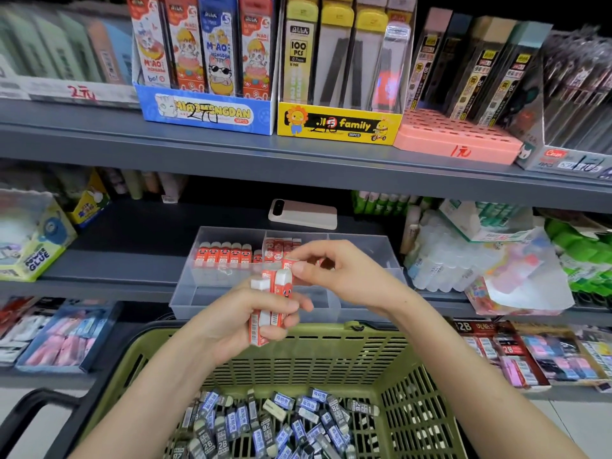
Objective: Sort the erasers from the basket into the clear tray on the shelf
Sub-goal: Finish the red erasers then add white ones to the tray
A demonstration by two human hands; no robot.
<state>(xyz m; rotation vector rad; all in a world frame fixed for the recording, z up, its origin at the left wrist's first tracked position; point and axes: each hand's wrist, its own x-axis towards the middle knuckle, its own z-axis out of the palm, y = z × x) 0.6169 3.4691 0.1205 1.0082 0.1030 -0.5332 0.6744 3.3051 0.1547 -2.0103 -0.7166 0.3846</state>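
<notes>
My left hand (245, 321) grips a small bundle of red-and-white erasers (270, 301) upright, above the far rim of the green basket (331, 346). My right hand (334, 270) pinches the top of one red eraser in that bundle with thumb and fingertips. Just behind the hands, the clear tray (185, 293) sits on the grey shelf, with a row of red erasers (225, 253) standing in its back-left compartment and more in the middle one. The basket's bottom holds several blue, grey and black 2B erasers (275, 422).
A phone (303, 213) lies on the shelf behind the tray. Power Glue boxes (33, 240) stand at left, glue sticks and plastic bags (490, 256) at right. Packaged stationery fills the upper shelf (231, 150) and the racks below.
</notes>
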